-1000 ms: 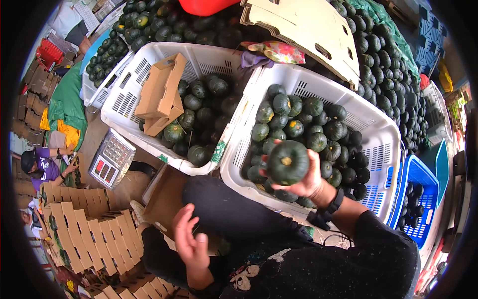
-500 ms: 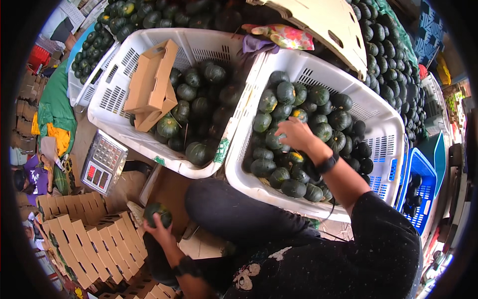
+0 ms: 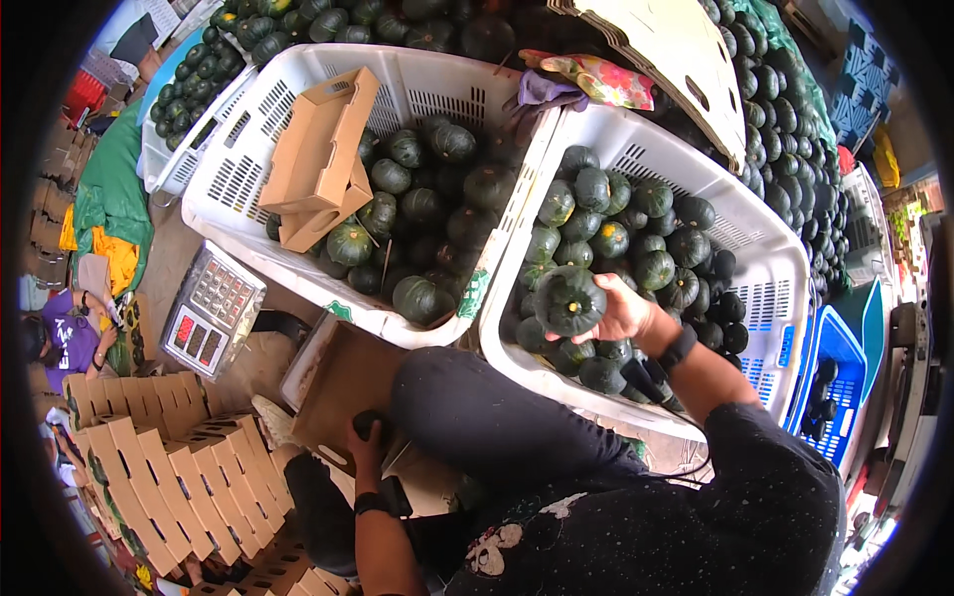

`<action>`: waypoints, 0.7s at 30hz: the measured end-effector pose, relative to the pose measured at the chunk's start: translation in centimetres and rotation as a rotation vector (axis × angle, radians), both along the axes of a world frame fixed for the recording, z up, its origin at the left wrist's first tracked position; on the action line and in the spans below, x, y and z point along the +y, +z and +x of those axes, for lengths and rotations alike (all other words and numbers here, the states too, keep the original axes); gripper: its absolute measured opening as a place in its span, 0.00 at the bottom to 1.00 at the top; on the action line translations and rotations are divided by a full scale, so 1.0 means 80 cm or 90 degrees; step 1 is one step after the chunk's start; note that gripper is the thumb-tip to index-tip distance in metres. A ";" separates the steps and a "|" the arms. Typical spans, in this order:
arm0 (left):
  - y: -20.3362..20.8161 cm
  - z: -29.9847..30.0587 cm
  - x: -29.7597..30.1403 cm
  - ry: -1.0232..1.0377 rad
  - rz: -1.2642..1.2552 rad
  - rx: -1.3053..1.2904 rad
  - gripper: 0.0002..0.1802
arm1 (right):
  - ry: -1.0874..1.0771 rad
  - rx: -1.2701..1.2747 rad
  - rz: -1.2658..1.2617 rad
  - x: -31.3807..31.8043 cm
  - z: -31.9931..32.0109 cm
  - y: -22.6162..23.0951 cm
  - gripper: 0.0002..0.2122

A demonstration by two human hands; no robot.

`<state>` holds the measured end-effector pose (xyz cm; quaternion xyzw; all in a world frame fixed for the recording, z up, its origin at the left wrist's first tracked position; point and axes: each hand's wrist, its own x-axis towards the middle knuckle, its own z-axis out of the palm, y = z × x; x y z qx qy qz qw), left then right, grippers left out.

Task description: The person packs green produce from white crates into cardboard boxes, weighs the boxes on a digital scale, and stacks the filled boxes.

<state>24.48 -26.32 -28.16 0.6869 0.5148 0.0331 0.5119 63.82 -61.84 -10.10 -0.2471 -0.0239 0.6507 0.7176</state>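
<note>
A dark green squash (image 3: 570, 301) with paler stripes rests in the fingers of my right hand (image 3: 628, 312). That hand is raised above the right white crate (image 3: 596, 387), which is filled with similar squashes. Lower and to the left, my left hand (image 3: 367, 447) is closed around another dark squash (image 3: 370, 424), only partly showing. It is at the near end of a brown cardboard box (image 3: 343, 372) beside my knee. The left white crate (image 3: 224, 179) holds more squashes, with small folded cardboard trays (image 3: 316, 139) propped on them.
A digital scale (image 3: 214, 308) stands left of the box. Nested cardboard trays (image 3: 169, 477) pile up at the lower left. Floral gloves (image 3: 606, 79) lie on the crates' far rims. Beyond are squash heaps (image 3: 765, 119), a blue crate (image 3: 840, 387) and a person in purple (image 3: 75, 338).
My right hand has lifted a squash out of the right crate's pile and turned palm-up. My left hand has moved right with its squash, to the cardboard box.
</note>
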 end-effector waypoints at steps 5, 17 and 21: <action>0.026 0.006 -0.010 -0.087 0.193 0.234 0.49 | -0.130 0.045 0.012 0.017 -0.042 0.045 0.32; 0.337 0.166 -0.105 0.026 -0.018 -0.690 0.46 | -0.171 -0.853 0.053 0.165 -0.146 0.135 0.29; 0.300 0.122 -0.053 0.013 0.024 -0.569 0.46 | -0.236 -0.904 -0.094 0.157 -0.122 0.138 0.10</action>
